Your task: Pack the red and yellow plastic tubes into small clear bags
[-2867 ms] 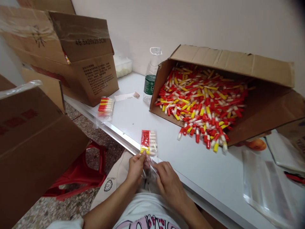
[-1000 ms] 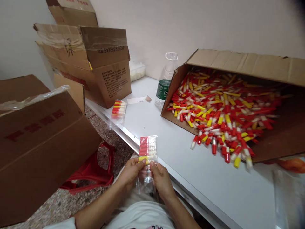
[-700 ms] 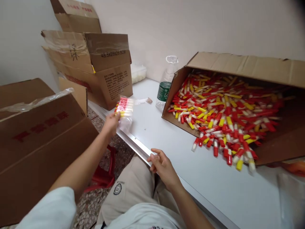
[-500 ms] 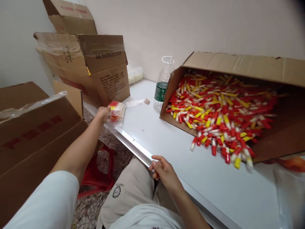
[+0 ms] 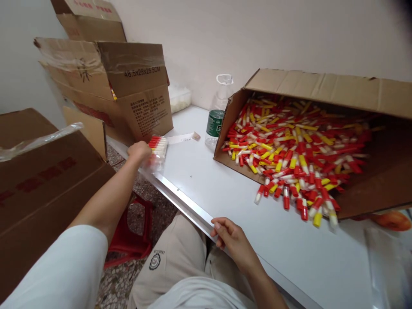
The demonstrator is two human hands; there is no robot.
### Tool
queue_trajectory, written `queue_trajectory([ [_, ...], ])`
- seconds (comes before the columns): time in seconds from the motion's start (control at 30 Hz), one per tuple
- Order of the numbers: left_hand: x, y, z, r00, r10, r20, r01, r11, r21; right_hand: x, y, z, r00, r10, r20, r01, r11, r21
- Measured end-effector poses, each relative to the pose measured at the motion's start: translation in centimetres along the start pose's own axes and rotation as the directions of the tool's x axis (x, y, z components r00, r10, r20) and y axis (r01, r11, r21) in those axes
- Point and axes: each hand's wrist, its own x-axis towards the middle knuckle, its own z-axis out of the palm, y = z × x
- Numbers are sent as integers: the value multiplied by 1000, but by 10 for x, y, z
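My left hand [image 5: 140, 151] is closed on the left end of a clear plastic bag of small tubes [image 5: 159, 148]. The tubes lie in a row, with red, yellow and white parts, on the far left edge of the table; my fingertips are hidden. My right hand [image 5: 230, 236] hovers at the table's front edge, its fingers loosely curled and a little apart, with nothing in them. On the right a cardboard box [image 5: 238, 103] lies on its side. Many loose red, yellow and white tubes [image 5: 286, 146] fill it and spill from its mouth onto the white table [image 5: 199, 180].
A clear bottle with a green label [image 5: 215, 123] stands against the box. A paper strip [image 5: 185, 138] lies near the bag. Large cartons [image 5: 138, 94] are stacked at the left, and an open carton [image 5: 48, 193] stands nearer me. Below is a red stool [image 5: 135, 236].
My left hand has turned more knuckles-up over the bag, whose tubes now show as a neat row. The right hand has shifted slightly right and down. The view has moved a little.
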Motion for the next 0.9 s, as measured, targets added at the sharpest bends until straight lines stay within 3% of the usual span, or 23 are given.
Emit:
queue_trajectory([
  [0.17, -5, 14, 15, 997, 60, 47, -66, 988, 139, -1, 1, 2, 1000, 1, 11, -1, 1000, -22],
  [0.37, -14, 17, 40, 997, 49, 53, -64, 940, 336, -2, 3, 1, 1000, 0, 14, 0, 1000, -14],
  [0.5, -14, 22, 40, 998, 47, 40, -58, 933, 355, -3, 4, 0, 1000, 3, 22, -3, 1000, -15],
  [0.7, -16, 23, 37, 995, 65, -76, -32, 926, 377, -6, 4, 0, 1000, 5, 20, -5, 1000, -18],
  [0.9, -17, 22, 40, 999, -18, -26, 26, 946, 322, -6, 7, 0, 1000, -13, 29, 14, 999, -52],
])
